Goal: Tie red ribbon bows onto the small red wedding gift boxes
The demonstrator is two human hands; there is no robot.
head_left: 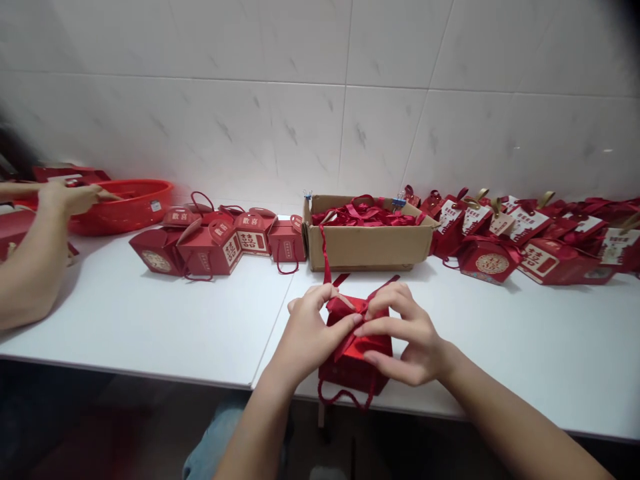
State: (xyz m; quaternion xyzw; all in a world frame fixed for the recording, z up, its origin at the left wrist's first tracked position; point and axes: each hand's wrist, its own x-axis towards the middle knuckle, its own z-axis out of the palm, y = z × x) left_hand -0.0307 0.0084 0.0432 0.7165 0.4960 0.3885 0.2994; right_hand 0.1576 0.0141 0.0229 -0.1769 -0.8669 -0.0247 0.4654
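A red gift box [367, 353] with a cord handle sits near the table's front edge between my hands. Dark red ribbon [347, 343] is gathered on its top. My left hand [313, 330] pinches the ribbon from the left, thumb pointing at the knot. From the right, my right hand [407, 333] holds the ribbon at the knot with its thumb and fingers bent around it. Behind the box stands a cardboard box [370, 247] full of red ribbons [367, 212]; one twisted strand hangs over its front left.
Red boxes [207, 248] stand at left centre on the white table [200, 327]. Tagged, ribboned boxes [487, 263] crowd the right. Another person's arm [37, 260] reaches to a red basin [130, 210] at far left. A tiled wall rises behind.
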